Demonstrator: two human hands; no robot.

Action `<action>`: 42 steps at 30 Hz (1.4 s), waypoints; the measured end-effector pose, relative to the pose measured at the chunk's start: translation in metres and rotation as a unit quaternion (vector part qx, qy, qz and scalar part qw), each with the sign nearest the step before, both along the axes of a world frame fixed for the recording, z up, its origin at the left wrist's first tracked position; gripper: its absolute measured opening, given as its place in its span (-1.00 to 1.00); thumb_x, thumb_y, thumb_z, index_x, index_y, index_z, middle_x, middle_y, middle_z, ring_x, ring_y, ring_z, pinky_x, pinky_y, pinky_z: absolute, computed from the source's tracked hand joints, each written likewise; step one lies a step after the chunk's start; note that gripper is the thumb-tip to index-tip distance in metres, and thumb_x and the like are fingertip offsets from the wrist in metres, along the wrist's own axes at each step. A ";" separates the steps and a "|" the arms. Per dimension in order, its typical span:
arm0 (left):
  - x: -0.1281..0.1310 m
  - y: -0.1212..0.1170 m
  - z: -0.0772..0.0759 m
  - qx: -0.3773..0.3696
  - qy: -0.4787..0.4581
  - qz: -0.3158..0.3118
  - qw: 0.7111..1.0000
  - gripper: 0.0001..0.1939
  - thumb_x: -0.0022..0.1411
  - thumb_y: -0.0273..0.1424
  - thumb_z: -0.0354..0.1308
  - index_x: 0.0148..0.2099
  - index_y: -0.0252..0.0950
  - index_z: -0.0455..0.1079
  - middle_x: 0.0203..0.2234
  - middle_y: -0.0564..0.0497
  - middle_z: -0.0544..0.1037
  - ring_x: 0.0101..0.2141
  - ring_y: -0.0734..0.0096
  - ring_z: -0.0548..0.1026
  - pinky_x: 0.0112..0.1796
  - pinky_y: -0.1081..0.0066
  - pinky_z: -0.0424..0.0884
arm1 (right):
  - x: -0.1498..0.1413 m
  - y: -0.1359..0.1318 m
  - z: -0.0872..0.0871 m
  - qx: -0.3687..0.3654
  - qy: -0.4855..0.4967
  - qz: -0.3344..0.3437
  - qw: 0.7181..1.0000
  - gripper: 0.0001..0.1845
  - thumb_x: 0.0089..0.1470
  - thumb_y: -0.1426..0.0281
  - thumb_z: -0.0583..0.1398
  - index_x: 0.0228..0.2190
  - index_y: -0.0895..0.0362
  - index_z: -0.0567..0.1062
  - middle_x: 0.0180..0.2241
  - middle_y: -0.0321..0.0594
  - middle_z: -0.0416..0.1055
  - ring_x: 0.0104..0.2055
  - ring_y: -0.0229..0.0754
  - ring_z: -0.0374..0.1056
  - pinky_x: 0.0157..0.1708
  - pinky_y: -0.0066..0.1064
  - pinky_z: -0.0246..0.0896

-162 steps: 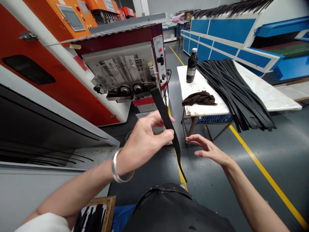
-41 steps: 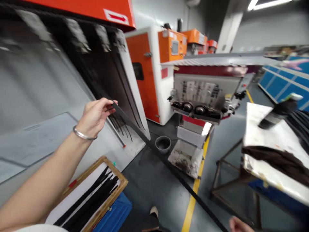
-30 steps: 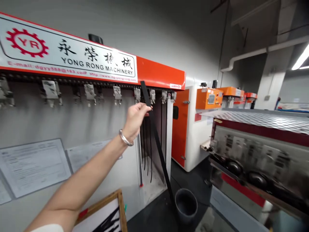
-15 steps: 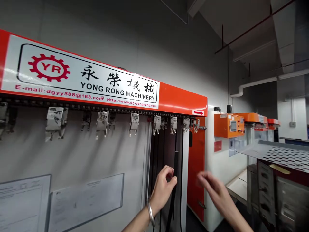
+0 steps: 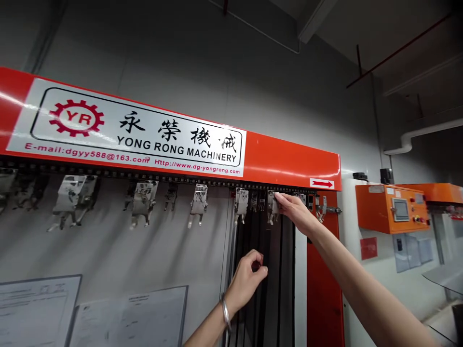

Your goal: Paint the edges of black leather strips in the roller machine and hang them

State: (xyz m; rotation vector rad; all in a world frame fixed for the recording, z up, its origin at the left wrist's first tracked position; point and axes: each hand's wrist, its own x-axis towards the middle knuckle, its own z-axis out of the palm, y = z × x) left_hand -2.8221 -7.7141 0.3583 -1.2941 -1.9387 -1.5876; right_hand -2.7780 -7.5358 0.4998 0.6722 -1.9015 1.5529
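The person's right hand [image 5: 293, 210] reaches up high. Its fingers are close together and press on a metal clip [image 5: 273, 207], near the top of the clip. The clip hangs with other clips [image 5: 198, 205] from a dark chain rail [image 5: 162, 178] that runs along the wall of a big machine.

The left hand [image 5: 248, 275] is lower down, with a silver bangle [image 5: 226, 313] on its wrist. Its fingers curl in and its thumb comes close to them, so the hand is narrow. It is right in front of the black strips [image 5: 269, 289], which hang down in a dark gap under the clips. You cannot tell if it is holding a strip.

Above the clips is a red sign [image 5: 289, 166] that says YONG RONG MACHINERY. Two white papers [image 5: 128, 315] are on the machine's wall at the left. To the right are a tall red door [image 5: 323, 289] and an orange control box [image 5: 390, 209] with a small screen.
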 end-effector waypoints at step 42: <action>0.022 0.004 0.017 0.030 -0.087 0.006 0.996 -0.59 0.17 -0.17 0.21 -0.01 -0.28 0.35 0.00 -0.13 0.47 -0.07 0.25 0.47 -0.05 0.29 0.42 | 0.058 0.008 -0.071 -0.052 0.107 -0.148 0.982 -0.58 0.05 0.10 0.31 -0.14 0.08 0.48 -0.04 -0.12 0.45 0.07 -0.09 0.32 0.14 -0.22 0.15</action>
